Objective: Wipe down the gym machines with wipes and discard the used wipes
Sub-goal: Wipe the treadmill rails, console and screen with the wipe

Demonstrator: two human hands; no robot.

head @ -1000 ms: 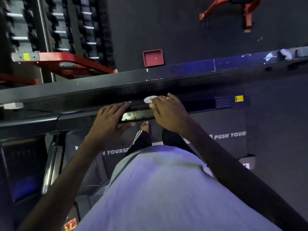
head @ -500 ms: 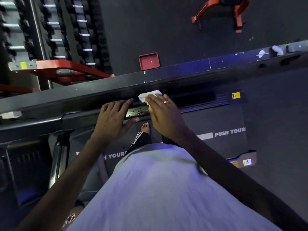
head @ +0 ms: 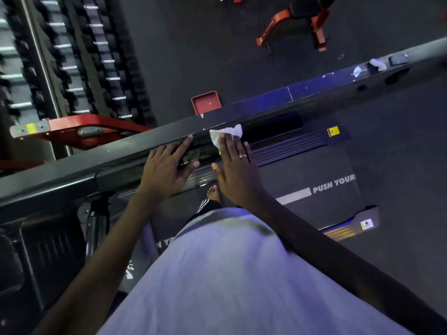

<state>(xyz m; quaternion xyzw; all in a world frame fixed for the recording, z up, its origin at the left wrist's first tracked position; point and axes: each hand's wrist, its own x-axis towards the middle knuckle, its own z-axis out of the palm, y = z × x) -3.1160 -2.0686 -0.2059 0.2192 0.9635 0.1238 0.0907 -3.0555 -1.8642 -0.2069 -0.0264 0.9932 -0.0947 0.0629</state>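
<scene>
Wiping: your right hand (head: 238, 170) presses the crumpled white wipe (head: 226, 134), fingers straight, against the long black machine rail (head: 108, 153); left hand (head: 167, 168) rests flat beside it, grasping nothing; keep pressure even

"PUSH YOUR" stands in white capitals on the dark treadmill belt (head: 314, 165), breaking off at the belt's edge; a plain white bar (head: 294, 196) lies just left of it; the letters "H YO" show on the same belt further left; below them is a white logo mark (head: 129, 272), too blurred to read; a yellow warning sticker (head: 332, 131) sits on the side rail (head: 290, 143); a small sticker (head: 366, 224), perhaps a pictogram, is on the rear end cap (head: 348, 228); a yellow label (head: 31, 128) on the rack bracket (head: 19, 130) is illegible.
</scene>
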